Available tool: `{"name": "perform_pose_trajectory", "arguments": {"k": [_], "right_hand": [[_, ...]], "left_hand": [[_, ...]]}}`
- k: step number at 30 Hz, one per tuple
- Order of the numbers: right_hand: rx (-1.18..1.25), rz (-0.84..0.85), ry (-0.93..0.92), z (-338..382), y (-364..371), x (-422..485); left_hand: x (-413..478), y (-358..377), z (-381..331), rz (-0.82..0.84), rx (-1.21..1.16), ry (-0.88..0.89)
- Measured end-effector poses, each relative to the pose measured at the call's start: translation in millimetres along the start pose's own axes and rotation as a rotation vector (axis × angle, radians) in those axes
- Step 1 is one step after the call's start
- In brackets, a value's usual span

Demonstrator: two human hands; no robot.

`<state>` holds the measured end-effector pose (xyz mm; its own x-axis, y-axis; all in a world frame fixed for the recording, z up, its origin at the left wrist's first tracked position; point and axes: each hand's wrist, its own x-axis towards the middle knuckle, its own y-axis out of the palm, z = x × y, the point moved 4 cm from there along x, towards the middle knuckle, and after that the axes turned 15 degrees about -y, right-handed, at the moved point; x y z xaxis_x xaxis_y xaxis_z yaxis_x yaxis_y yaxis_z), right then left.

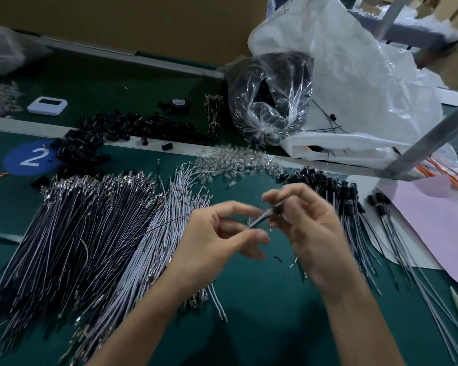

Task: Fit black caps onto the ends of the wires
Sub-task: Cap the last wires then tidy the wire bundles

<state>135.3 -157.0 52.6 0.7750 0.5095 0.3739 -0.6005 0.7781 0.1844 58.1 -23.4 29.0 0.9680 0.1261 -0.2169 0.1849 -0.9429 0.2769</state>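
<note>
- Left hand (217, 233) pinches a thin wire (257, 221) between thumb and fingertips; the wire's tail runs left over the piles.
- Right hand (310, 223) pinches a black cap (277, 208) at the wire's near end. Motion blur here, so how far the cap is seated cannot be told.
- Hands are close together, raised above the green mat (262, 313), near its middle.
- Big fan of dark wires (77, 233) lies left of the hands, with a paler bundle (169, 233) just beside it and partly under the left forearm.
- Capped wires (341, 196) lie in a row right of the right hand, partly behind it.
- Heap of clear parts (238, 165) sits just beyond the hands.
- Loose black caps (103, 133) are strewn along the far strip, some over the blue "2" sticker (29, 158).
- Clear bag (270, 101) of black parts sits far centre, against a white plastic bag (354, 75).
- Slanted metal post (434, 130) crosses the far right corner; pink sheet (439, 220) lies below it.
- Far edge: small white device (47, 105), tape roll (179, 103), cardboard wall (143, 22).
- Open mat shows only below and between the forearms, toward the near edge.
</note>
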Motion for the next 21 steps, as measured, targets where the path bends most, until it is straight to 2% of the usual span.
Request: {"name": "perform_pose_trajectory", "arguments": {"k": [3,5,6,8,12,14,17,21], "right_hand": [[0.146,-0.204,-0.009,26.7,-47.0,-0.8],[0.047,-0.308,-0.025,48.6,-88.4,0.2],[-0.08,-0.324,0.003,57.6,-106.2,1.4],[-0.43,-0.305,0.103,67.7,-132.9,6.7],[-1.038,-0.23,0.201,48.1,-159.1,21.6],[-1.264,-0.192,0.175,38.3,-148.3,27.7],[-1.299,-0.143,0.096,22.6,-109.9,30.2],[-1.102,0.12,0.028,-13.9,-40.0,20.7]], "left_hand": [[-11.0,-9.8,4.9,0.219,0.222,-0.085],[-23.3,-20.1,11.1,0.367,0.394,-0.135],[-27.2,-26.4,15.2,0.361,0.465,-0.144],[-29.5,-42.3,21.4,0.164,0.557,-0.119],[-30.5,-76.5,13.3,-0.502,0.765,0.136],[-32.6,-89.9,7.0,-0.723,0.875,0.213],[-29.9,-102.1,5.2,-0.828,1.11,0.153],[-24.0,-109.8,9.8,-0.829,1.22,0.015]]}}
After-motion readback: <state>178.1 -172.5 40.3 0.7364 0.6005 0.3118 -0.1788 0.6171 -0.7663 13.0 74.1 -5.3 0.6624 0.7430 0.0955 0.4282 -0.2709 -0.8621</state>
